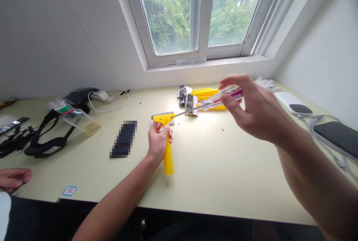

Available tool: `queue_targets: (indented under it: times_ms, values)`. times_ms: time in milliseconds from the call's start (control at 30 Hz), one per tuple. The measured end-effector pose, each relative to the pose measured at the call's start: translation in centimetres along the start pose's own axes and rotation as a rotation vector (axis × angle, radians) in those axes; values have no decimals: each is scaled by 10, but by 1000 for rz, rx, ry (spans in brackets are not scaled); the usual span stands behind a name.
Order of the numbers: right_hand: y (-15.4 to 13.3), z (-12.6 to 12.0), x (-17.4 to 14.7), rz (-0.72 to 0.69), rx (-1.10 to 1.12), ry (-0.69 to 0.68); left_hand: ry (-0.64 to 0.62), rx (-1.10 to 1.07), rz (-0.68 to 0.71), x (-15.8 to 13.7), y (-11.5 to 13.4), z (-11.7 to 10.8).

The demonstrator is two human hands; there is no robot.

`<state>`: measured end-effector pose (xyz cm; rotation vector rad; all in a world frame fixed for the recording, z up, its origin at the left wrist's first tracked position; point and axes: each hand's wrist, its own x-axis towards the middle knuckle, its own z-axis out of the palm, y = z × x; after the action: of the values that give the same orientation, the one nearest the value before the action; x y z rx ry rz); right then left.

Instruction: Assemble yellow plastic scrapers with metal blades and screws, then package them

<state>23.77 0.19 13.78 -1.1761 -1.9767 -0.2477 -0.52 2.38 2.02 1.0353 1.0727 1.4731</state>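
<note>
My left hand (159, 140) is wrapped round the neck of a yellow T-shaped scraper (168, 159), its handle pointing down toward the table's front edge. A flat grey-white piece (171, 119) shows behind the scraper's head. My right hand (256, 108) grips a screwdriver (209, 103) with a clear handle and a purple core, between thumb and fingers. The screwdriver's shaft slants down to the left, and its tip meets the right end of the scraper's head. A tiny screw (222, 129) lies on the table below my right hand; another small bit (178, 123) lies near the head.
More yellow scrapers (205, 92) with packaged heads (191, 104) lie near the window. Left are a dark pixelated rectangle (123, 139), a tilted bottle (78, 118), black straps (50, 146) and another person's hand (15, 179). Right are a white device (292, 103), cables and a black phone (339, 135).
</note>
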Motion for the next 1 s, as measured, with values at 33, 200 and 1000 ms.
queue_targets:
  times_ms: [33,200,1000]
  values:
    - [-2,1,-1,-37,38,-45,5,0,4,0,0,0]
    - [-3,2,-3,46,-9,18,8,3,12,1,-3,-1]
    - [19,12,1,24,216,-123,3,-13,-12,5,-8,-3]
